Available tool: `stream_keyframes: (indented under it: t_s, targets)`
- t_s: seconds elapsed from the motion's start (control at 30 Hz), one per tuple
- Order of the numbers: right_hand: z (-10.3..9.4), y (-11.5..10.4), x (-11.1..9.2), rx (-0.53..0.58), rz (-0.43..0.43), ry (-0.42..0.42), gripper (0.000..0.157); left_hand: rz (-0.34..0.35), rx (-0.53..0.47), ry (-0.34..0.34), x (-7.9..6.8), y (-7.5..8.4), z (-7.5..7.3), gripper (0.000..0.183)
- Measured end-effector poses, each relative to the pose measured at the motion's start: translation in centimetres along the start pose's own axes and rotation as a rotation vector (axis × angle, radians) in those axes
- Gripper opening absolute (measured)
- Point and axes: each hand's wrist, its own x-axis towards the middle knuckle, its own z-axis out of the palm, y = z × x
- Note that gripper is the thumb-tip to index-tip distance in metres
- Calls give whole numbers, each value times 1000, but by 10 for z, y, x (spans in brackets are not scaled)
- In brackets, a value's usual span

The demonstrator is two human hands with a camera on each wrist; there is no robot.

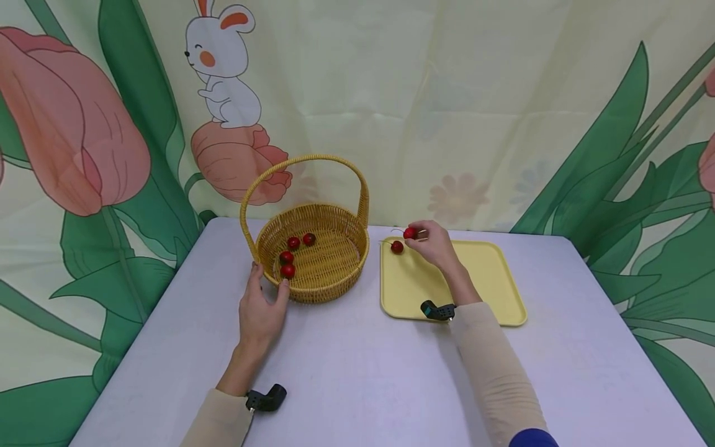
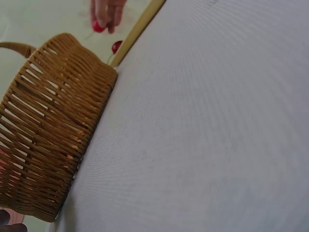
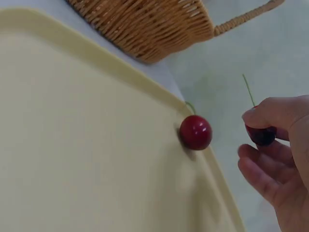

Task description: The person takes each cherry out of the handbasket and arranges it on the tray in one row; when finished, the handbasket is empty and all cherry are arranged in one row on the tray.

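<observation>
A red cherry [image 3: 261, 135] with a thin green stem is pinched between thumb and fingers of my right hand [image 1: 432, 245], above the far left corner of the yellow tray [image 1: 410, 298]. Just below it, a second cherry [image 3: 195, 132] lies in the tray against its rim. My left hand [image 1: 264, 316] rests at the near left side of the woven basket [image 1: 329, 292], thumb and fingers spread along its outside. Several cherries [image 1: 287, 271] lie inside the basket at its left. Only a few left fingertips [image 2: 17, 227] show in the left wrist view.
The basket's tall arched handle [image 1: 313, 157] rises over it. A white-covered table [image 1: 346, 379] carries basket and tray, side by side with a narrow gap. Behind the table hangs a printed curtain [image 1: 475, 112] with tulips and a rabbit.
</observation>
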Motion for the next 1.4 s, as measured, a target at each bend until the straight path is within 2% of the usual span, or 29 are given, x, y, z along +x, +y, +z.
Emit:
stream_keyframes:
  t_s: [0.4,0.57,1.2,1.4]
  targets:
    - [4,23,1,-115,72,-2,44,-8,2,-5,0,0,0,74]
    - [6,27,2,-131,93,-15,43,-11,9,-7,0,0,1,75]
    - [12,30,2,-159,106,-37,45,2,14,0,0,-2,2,75]
    - [12,30,1,-156,116,-38,49,-1,15,-2,0,-2,2,75]
